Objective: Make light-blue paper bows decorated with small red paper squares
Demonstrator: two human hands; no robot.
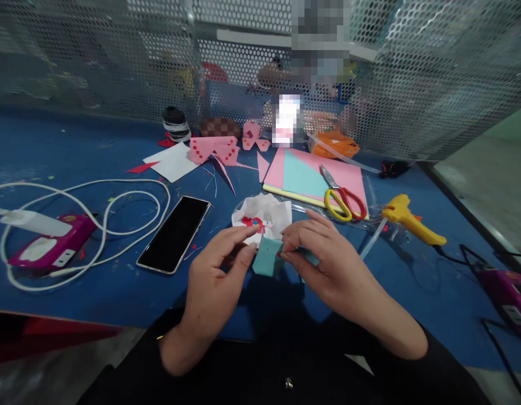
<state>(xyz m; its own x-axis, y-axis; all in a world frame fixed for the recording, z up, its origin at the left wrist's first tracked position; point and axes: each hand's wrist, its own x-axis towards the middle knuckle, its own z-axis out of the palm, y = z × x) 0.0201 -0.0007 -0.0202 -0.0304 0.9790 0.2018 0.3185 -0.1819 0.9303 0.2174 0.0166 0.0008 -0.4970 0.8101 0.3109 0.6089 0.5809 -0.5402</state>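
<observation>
A small teal paper piece (266, 265), folded with a raised flap, is held up between my two hands. My left hand (218, 275) pinches its left edge between thumb and fingers. At its right edge, my right hand (327, 261) is closed, thumb against fingertips. A tiny red spot shows by the right fingertips, too small to name. Just beyond the hands lies a crumpled white paper (279, 211) with small red bits (249, 221) and a blue one on it. More teal paper shows partly behind my right hand.
Scissors (344, 202) lie on stacked coloured paper (306, 174). To the right is a yellow glue gun (412, 219) with a black cord. A phone (176, 233), a white cable (104, 225) and a purple power strip (53, 242) lie left. Pink paper bows (213, 151) sit before the perforated metal screen (243, 50).
</observation>
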